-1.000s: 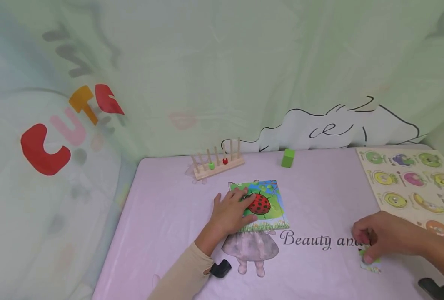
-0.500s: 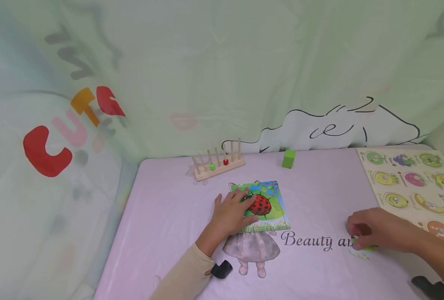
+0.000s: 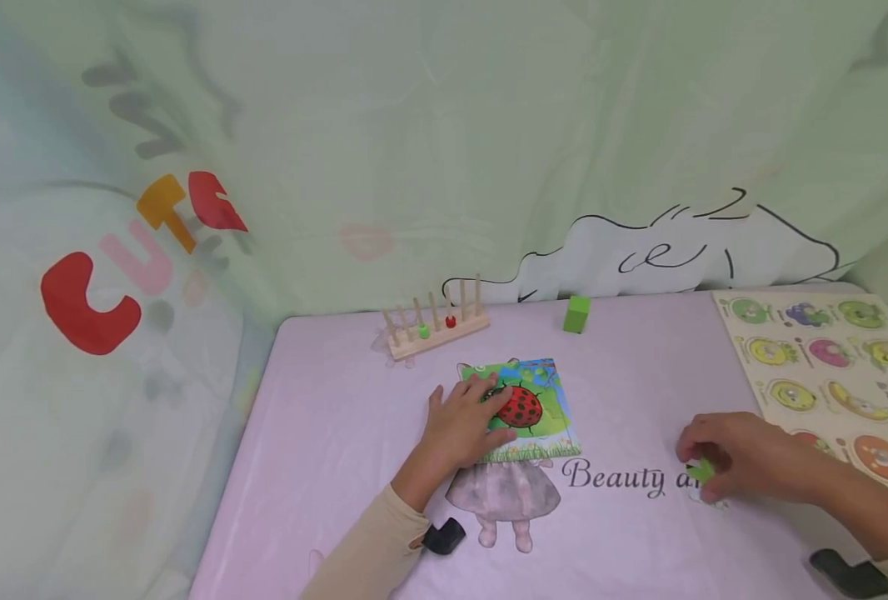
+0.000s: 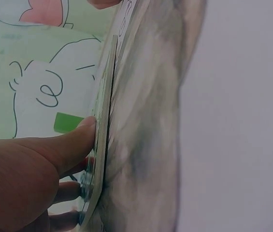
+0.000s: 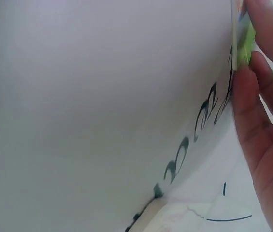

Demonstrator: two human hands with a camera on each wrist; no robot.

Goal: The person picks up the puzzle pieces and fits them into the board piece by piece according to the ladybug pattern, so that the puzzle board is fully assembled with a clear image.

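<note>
A square ladybug jigsaw puzzle (image 3: 556, 425) lies flat near the middle of the table. My left hand (image 3: 453, 429) rests on its left part with fingers spread, covering some of the picture. In the left wrist view the thumb (image 4: 78, 137) touches the puzzle's near edge and the other fingers reach over its face. To the right, my right hand (image 3: 759, 458) pinches a small green and white puzzle piece (image 3: 702, 472) between thumb and fingers, just above the printed lettering. The right wrist view has this piece (image 5: 245, 46) standing on edge between the fingertips; part of it is hidden.
Behind the puzzle stands a wooden peg rack (image 3: 440, 335) with a green and a red bead. A green block (image 3: 576, 314) sits near the back edge. On the right lies a fruit picture board (image 3: 796, 371). A printed curtain (image 3: 414, 150) hangs behind the table.
My right hand has moved left with the puzzle piece, which has tilted up in its grasp. The left hand stays where it was on the puzzle.
</note>
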